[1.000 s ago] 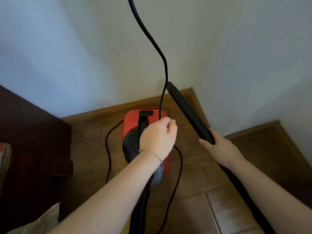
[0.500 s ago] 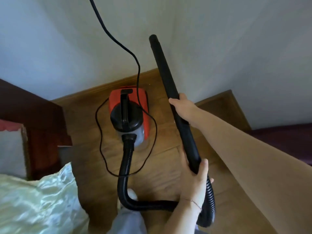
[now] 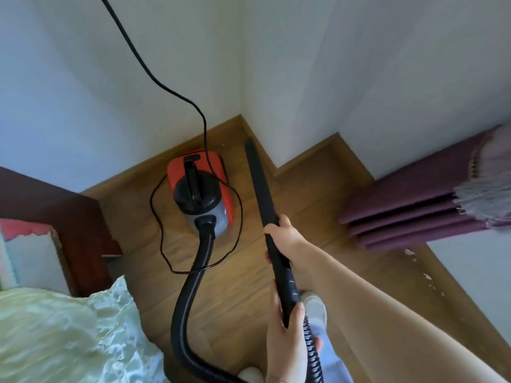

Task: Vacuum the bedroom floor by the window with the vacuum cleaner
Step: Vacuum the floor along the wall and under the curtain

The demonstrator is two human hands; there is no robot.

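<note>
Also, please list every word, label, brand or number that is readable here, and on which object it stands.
None is readable. The red and black canister vacuum cleaner shows no legible brand or label; the small raised marks on the black plastic wand are too blurred to tell if they are text.

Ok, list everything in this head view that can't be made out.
Head view only:
- power cord: far end cut off by the top edge.
- hose: lowest bend cut off by the bottom edge.
- wand: dark tip too small to tell whether it touches the floor.
- pale fringe beside the curtain: blurred, cut by the right edge; what it is, unclear.
</note>
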